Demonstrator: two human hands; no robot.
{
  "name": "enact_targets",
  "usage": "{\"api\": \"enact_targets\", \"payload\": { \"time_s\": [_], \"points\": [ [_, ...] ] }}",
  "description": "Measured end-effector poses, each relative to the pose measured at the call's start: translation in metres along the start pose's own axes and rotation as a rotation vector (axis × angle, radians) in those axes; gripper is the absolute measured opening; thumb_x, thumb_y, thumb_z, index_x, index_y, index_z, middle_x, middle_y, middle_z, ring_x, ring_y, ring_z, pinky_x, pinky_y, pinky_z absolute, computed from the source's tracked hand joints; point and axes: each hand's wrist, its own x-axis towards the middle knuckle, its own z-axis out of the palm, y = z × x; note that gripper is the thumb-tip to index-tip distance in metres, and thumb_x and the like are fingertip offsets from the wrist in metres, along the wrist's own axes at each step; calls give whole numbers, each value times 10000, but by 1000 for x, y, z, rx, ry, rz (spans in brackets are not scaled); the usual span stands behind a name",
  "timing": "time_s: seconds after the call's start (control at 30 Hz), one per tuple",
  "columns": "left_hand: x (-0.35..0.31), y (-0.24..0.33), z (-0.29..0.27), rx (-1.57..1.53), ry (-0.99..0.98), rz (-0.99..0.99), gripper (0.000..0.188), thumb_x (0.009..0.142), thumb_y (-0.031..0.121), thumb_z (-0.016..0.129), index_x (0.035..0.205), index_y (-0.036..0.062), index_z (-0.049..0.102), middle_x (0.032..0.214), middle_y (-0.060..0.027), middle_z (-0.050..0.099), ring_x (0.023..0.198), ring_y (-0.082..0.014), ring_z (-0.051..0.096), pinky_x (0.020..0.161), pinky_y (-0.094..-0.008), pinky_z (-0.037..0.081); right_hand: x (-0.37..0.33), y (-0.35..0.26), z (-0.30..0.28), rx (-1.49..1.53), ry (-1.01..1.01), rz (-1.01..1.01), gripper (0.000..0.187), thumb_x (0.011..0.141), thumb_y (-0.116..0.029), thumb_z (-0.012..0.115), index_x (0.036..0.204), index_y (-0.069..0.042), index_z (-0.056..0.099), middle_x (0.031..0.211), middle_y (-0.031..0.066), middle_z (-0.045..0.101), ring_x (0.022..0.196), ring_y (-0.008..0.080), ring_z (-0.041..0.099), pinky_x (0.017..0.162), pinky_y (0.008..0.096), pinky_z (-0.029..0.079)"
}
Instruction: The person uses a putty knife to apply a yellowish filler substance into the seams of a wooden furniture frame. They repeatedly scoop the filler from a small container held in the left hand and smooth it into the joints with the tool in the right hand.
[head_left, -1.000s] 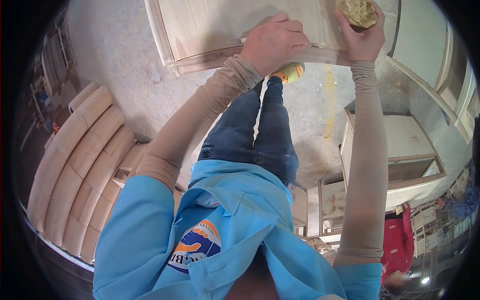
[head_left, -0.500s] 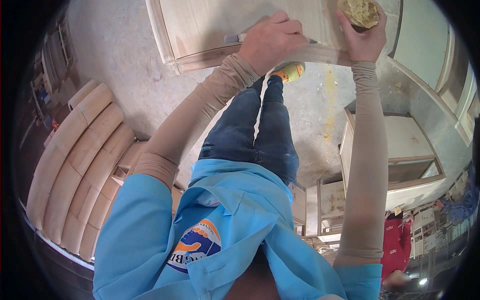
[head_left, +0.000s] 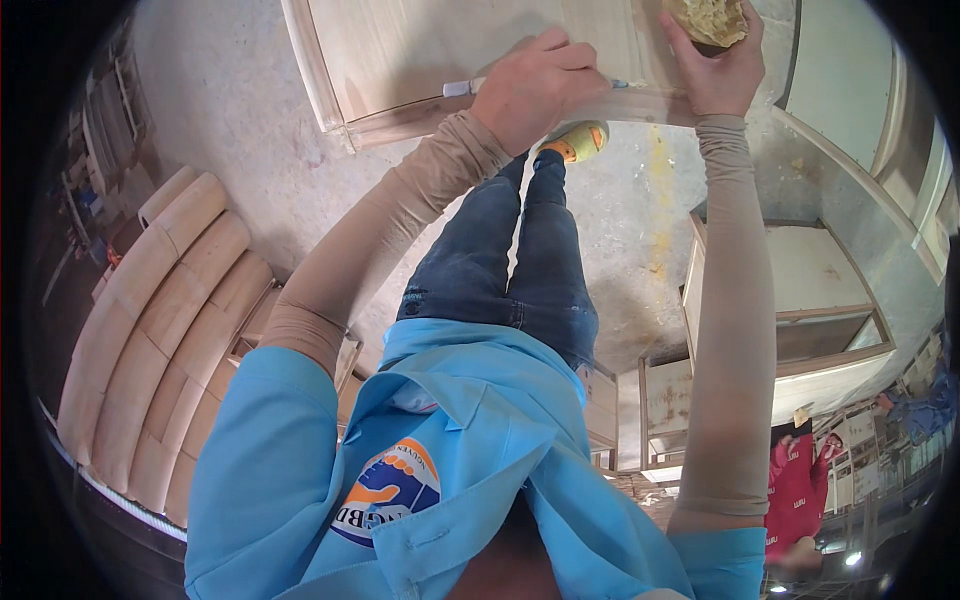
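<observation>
Curved wooden pieces (head_left: 150, 340) lie left; a cabinet (head_left: 800, 310) stands right.

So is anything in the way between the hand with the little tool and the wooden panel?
Nothing visible. The left hand holds a thin tool right against the wooden panel, at its lower edge. The right hand holds a tan lump over the same panel, farther right, clear of the tool.

left hand (head_left: 535, 88) | slid slightly right along wooden panel (head_left: 420, 50) edge | tool tip now past fingers

Left hand (head_left: 535, 85) fisted, right hand (head_left: 715, 70) raised
</observation>
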Motion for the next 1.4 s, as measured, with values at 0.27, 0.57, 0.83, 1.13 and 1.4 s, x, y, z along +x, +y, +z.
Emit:
{"api": "enact_targets", "payload": {
  "time_s": [0.27,0.57,0.83,1.13,1.4],
  "points": [
    [13,-9,3,-130,-24,-80,106,849,221,677,906,172,751,878,26,609,864,-208,557,786,-328,520,0,-3,0,-26,3,32,628,780,-84,826,1327,-24,524,1181,110,678,1087,199,663,946,319,528],
    [19,-4,7,-142,-59,-97,109,852,243,685,909,182,755,881,35,612,876,-207,570,793,-342,525,0,0,-1,-26,0,37,624,774,-89,831,1316,-26,529,1170,110,679,1082,196,665,946,320,528],
    [7,-13,-8,-168,-23,-77,94,843,207,693,908,172,751,859,24,616,856,-213,567,773,-333,517,0,-4,-1,-14,-2,60,618,777,-91,831,1314,-28,532,1174,109,676,1086,199,661,948,322,526],
    [3,-7,-11,-156,-4,-114,96,837,214,710,904,166,759,867,13,619,860,-223,565,758,-340,521,0,-6,0,-4,1,64,602,788,-83,826,1312,-28,535,1179,101,672,1090,191,656,952,320,525],
    [44,-8,-43,-243,81,-182,96,844,165,701,901,98,740,862,-71,654,830,-261,601,753,-366,508,0,-9,-2,6,-21,6,591,779,-85,842,1292,-26,555,1160,107,683,1078,197,661,948,324,529]
  ]
}}
